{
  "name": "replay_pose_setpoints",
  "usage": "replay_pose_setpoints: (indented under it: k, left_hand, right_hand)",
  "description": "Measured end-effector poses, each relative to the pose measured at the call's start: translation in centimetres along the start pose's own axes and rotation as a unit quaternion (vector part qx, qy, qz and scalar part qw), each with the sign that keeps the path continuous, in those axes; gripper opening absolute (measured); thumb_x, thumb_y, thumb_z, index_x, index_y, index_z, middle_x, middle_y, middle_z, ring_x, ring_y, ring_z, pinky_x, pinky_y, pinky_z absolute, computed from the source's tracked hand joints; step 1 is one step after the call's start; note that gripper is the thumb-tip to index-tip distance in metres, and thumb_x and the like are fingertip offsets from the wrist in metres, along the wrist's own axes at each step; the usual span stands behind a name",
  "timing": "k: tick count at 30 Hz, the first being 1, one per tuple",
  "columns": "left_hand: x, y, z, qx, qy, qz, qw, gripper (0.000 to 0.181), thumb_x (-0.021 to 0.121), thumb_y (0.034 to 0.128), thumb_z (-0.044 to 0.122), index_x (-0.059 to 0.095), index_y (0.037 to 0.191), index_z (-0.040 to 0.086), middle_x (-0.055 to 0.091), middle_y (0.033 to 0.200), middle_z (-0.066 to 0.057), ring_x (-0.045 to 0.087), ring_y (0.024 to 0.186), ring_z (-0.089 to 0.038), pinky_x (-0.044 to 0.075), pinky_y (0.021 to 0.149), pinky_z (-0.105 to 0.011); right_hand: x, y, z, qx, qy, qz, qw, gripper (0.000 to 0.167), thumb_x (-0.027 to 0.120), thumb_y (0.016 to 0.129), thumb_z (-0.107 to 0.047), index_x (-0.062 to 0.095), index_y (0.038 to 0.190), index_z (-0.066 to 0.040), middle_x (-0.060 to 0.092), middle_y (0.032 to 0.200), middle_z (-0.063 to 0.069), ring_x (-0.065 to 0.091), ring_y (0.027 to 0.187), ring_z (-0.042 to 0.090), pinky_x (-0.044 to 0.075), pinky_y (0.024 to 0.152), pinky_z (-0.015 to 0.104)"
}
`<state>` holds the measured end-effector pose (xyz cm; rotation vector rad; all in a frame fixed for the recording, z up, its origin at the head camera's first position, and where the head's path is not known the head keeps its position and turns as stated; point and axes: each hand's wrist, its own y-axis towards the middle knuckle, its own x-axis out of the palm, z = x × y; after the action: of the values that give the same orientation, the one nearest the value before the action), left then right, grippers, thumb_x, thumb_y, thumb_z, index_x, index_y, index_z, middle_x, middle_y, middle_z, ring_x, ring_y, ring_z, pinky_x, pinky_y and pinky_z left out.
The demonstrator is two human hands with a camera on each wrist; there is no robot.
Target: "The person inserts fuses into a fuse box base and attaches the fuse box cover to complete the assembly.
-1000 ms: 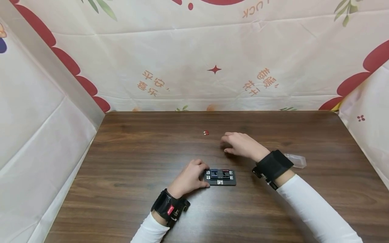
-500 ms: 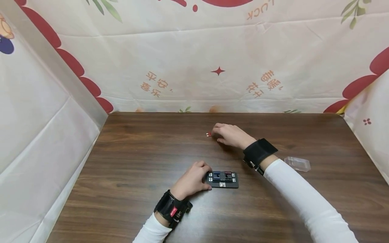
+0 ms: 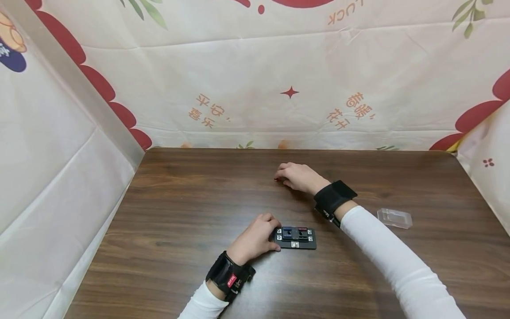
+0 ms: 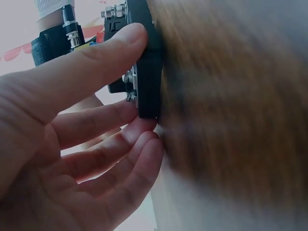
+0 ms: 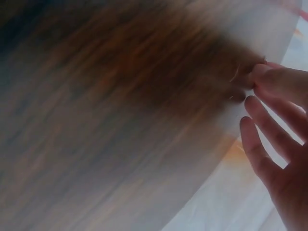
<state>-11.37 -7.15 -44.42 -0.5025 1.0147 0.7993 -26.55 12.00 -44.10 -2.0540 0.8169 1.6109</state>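
A black fuse block (image 3: 295, 238) with silver screw terminals, a blue part and a red part lies flat on the wooden table. Its left end is held by my left hand (image 3: 255, 237), thumb on one long side and fingers on the other. In the left wrist view the thumb overlaps the block's edge (image 4: 150, 82). Farther back, my right hand (image 3: 300, 177) pinches a small red blade fuse (image 3: 276, 179) at the table surface. Only a sliver of the fuse shows past the fingertips. In the right wrist view, thumb and forefinger meet while other fingers stay loosely bent.
To the right, beyond the right wrist, lies a clear plastic cover (image 3: 394, 218). The brown wooden table (image 3: 191, 199) ends at a printed white cloth (image 3: 247, 88) behind, with more cloth hanging at both sides.
My right hand has moved left to the red blade fuse and now pinches it, largely covering it. My left hand keeps holding the fuse block. The head view has shifted slightly.
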Motion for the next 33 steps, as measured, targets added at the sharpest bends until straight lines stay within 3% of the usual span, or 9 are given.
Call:
replay_pose_setpoints:
  k: [6, 14, 21, 33]
  left_hand:
    - [0.2, 0.1, 0.1, -0.001, 0.007, 0.002, 1.0000, 0.046, 0.086, 0.0717, 0.025, 0.067, 0.108, 0.003, 0.058, 0.103, -0.004, 0.052, 0.094, -0.018, 0.044, 0.083, -0.026]
    - [0.5, 0.0, 0.0, 0.003, 0.015, 0.005, 0.9999, 0.046, 0.086, 0.0713, 0.025, 0.067, 0.108, 0.004, 0.058, 0.102, -0.004, 0.053, 0.094, -0.017, 0.043, 0.083, -0.026]
    - [0.5, 0.0, 0.1, 0.000, 0.010, 0.003, 0.9999, 0.047, 0.087, 0.0711, 0.024, 0.067, 0.108, 0.003, 0.058, 0.102, -0.004, 0.052, 0.093, -0.017, 0.044, 0.083, -0.026]
    - [0.3, -0.1, 0.4, -0.001, 0.007, 0.002, 1.0000, 0.047, 0.087, 0.0704, 0.023, 0.067, 0.108, 0.003, 0.058, 0.102, -0.003, 0.052, 0.092, -0.017, 0.044, 0.082, -0.026]
  right_hand:
    - [0.3, -0.3, 0.2, 0.002, -0.016, 0.019, 0.9997, 0.009, 0.073, 0.086, -0.009, 0.071, 0.093, -0.012, 0.060, 0.092, 0.002, 0.059, 0.079, 0.016, 0.050, 0.068, 0.036]
    - [0.4, -1.0, 0.4, -0.010, -0.034, 0.037, 0.9987, 0.005, 0.068, 0.090, -0.013, 0.072, 0.091, -0.011, 0.062, 0.090, 0.003, 0.060, 0.075, 0.017, 0.050, 0.067, 0.036]
    - [0.0, -1.8, 0.4, -0.006, -0.015, 0.041, 0.9990, 0.006, 0.065, 0.092, -0.009, 0.068, 0.087, -0.008, 0.064, 0.076, 0.000, 0.059, 0.066, 0.013, 0.049, 0.063, 0.034]
    - [-0.8, -3.6, 0.2, -0.026, 0.017, 0.059, 0.9978, 0.004, 0.066, 0.090, -0.004, 0.070, 0.090, -0.004, 0.063, 0.082, 0.002, 0.062, 0.074, 0.015, 0.051, 0.068, 0.032]
